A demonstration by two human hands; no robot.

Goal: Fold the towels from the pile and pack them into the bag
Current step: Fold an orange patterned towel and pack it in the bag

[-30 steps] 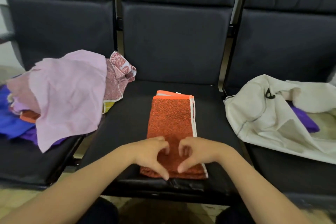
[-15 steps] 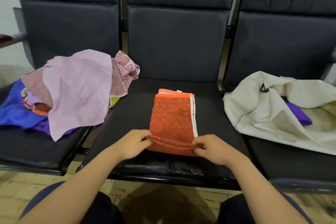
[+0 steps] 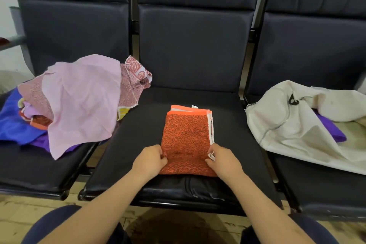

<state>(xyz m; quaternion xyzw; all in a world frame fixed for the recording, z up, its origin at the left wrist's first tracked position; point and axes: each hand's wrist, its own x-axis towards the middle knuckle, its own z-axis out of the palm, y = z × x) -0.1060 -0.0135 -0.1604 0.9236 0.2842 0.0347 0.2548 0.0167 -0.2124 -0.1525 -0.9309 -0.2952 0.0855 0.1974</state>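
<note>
Since 0.5 s ago: near end of orange towel (image 3: 187, 136) carried further over itself. Left hand (image 3: 149, 161) and right hand (image 3: 223, 159) each pinch 1 side edge. Best to keep both corners level, then press flat. Towel lies on black padded middle seat (image 3: 126, 154); pile (image 3: 79, 101) left, bag (image 3: 293, 125) right.

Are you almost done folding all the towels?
Not nearly. Done: one purple towel lies in the white bag. In hand: the left hand and right hand pinch the sides of the orange towel, partly folded on the middle seat. To do: the pile of pink, blue and patterned towels waits on the left seat.
</note>
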